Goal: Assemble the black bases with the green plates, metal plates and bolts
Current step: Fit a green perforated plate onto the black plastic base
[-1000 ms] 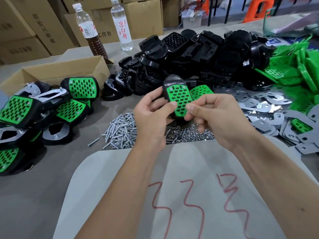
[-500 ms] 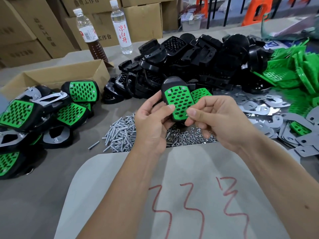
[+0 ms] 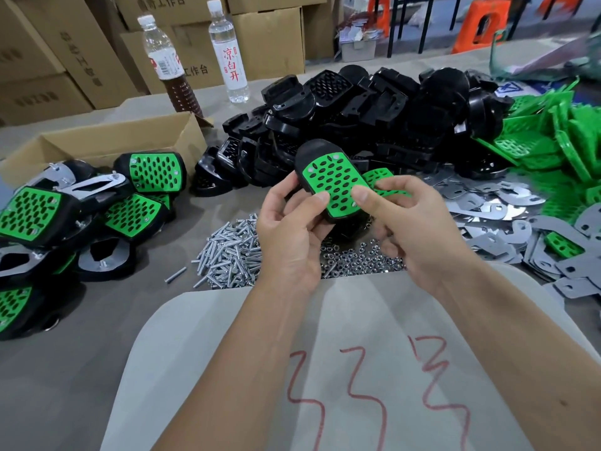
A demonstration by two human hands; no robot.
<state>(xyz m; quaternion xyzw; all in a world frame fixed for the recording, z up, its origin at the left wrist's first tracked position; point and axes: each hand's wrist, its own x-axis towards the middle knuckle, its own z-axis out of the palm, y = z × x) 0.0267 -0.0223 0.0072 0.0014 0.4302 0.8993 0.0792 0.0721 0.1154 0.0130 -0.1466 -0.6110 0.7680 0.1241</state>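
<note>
Now both hands hold one black base with its green plate above the worktop. Left hand grips it; right hand pinches. If either thumb loosens, I think the plate can shift and misalign the bolt holes.

Bolt pile and nuts just beneath the hands

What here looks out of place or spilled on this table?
Mostly sorted heaps. One bolt lies alone, apart from the bolt pile. A few green plates sit among the metal plates, away from their own heap. The base with its green plate, gripped by the left hand and right hand, looks fine.
</note>
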